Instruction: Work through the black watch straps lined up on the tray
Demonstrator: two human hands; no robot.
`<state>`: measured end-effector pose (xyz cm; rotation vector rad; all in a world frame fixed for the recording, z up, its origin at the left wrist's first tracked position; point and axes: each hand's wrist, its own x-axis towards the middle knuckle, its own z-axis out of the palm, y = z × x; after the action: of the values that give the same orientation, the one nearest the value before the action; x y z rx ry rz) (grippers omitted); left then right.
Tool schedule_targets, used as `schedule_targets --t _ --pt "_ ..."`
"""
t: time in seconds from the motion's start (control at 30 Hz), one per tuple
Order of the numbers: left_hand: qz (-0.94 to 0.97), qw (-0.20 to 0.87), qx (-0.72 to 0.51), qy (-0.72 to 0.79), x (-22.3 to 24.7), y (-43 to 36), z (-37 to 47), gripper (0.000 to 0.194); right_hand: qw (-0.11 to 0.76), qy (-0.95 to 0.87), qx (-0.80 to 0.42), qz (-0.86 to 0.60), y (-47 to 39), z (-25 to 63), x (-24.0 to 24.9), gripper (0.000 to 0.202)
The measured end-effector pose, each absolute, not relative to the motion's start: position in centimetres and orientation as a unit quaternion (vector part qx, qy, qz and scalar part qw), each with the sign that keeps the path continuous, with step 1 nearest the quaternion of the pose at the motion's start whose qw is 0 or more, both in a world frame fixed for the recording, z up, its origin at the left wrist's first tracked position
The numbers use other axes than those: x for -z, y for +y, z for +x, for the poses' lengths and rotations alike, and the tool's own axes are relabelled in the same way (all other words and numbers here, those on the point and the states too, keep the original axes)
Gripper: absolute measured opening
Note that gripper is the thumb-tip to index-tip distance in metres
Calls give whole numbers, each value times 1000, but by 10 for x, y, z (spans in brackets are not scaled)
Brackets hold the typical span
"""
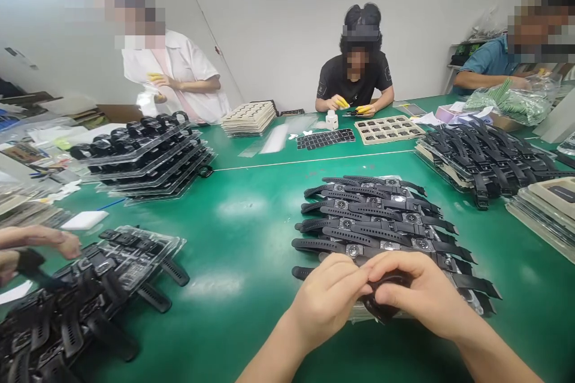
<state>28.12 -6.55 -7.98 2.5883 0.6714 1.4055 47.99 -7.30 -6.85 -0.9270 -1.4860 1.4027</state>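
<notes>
My left hand (pixel 330 293) and my right hand (pixel 417 290) meet at the near edge of a clear tray of black smartwatches (pixel 359 221). Between them they grip a black smartwatch (pixel 384 305), its band curled into a loop. The fingers of both hands are closed round it and cover most of it. In the tray beyond, several watches lie in rows, face down, with sensor backs showing and straps spread sideways past the edges.
Stacked trays of looped watches (pixel 148 161) stand at the far left. Another watch tray (pixel 108 287) lies near left, by a co-worker's hand (pixel 67 245). More strapped watches (pixel 480 155) and beige trays (pixel 548 215) are on the right. Across the green table (pixel 242 203), a person with yellow fingertips (pixel 354 80) works.
</notes>
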Motion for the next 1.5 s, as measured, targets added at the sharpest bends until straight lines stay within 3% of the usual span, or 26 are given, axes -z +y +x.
schedule_targets --t 0.17,0.33,0.63,0.97,1.07,1.2,1.37,1.5 --pt "874 -79 -436 197 74 -68 282 28 462 -589 -529 -400 -74 479 71 5" --pt "874 -65 -443 188 73 -65 278 26 465 -613 -493 -405 -75 478 73 8" --pt "853 -164 -457 190 77 -70 275 19 458 -657 -441 -405 -79 474 72 8" --pt "849 -134 -472 196 75 -71 271 20 451 -677 -399 -423 -84 480 72 7" --pt "870 -30 -440 220 69 -63 264 19 422 -727 -332 -429 -77 483 75 17" --pt "820 82 -502 263 60 -56 249 25 412 -807 -214 -364 -72 473 84 10" --pt "787 50 -547 281 62 -58 247 24 291 -890 -158 -313 -77 457 85 13" --pt "801 45 -533 271 66 -59 254 23 282 -891 -174 -310 -78 456 82 16"
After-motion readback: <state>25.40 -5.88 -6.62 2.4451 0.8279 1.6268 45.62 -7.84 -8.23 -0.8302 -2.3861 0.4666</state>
